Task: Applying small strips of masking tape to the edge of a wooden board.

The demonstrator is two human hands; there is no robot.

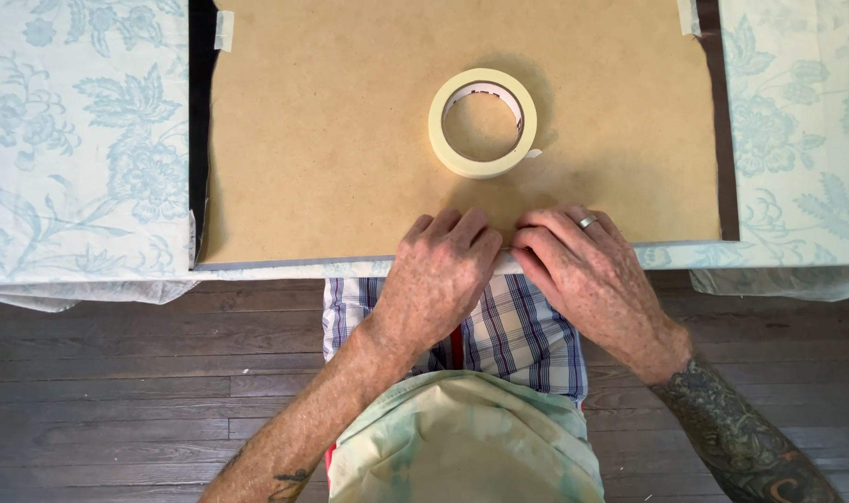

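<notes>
At the near edge of the table, both hands press down side by side on the board's lower border.

Table covering: pale cloth printed with blue flowers and leaves [80, 158], spread left and right of the board and hanging over the near edge.

Board: flat rectangular brown hardboard sheet [331, 140], lying on a dark backing whose strips show along its left and right sides; its near edge runs level with the table edge.

Corner tabs: short strip of pale masking tape [223, 30] at the upper left corner, a second strip [689, 17] at the upper right corner.

Left hand: left hand [438, 279], palm down, fingers curled and together, fingertips resting on the board just inside its near edge. It grips nothing; it presses flat.

Tape roll: round roll of cream masking tape [483, 123], lying flat on the board, above the gap between the two hands and well apart from both. A small loose end sticks out at its lower right.

Right hand: right hand [587, 275], palm down, fingers bent and closed, a silver ring on one finger. Its fingertips touch the board's near edge just beside the left hand's knuckles. Whether a strip of tape lies under the fingers cannot be told.

Below the table: plaid shorts in blue, white and red [517, 331] and a pale washed-out shirt [461, 438], over dark wooden floor planks [117, 391].
</notes>
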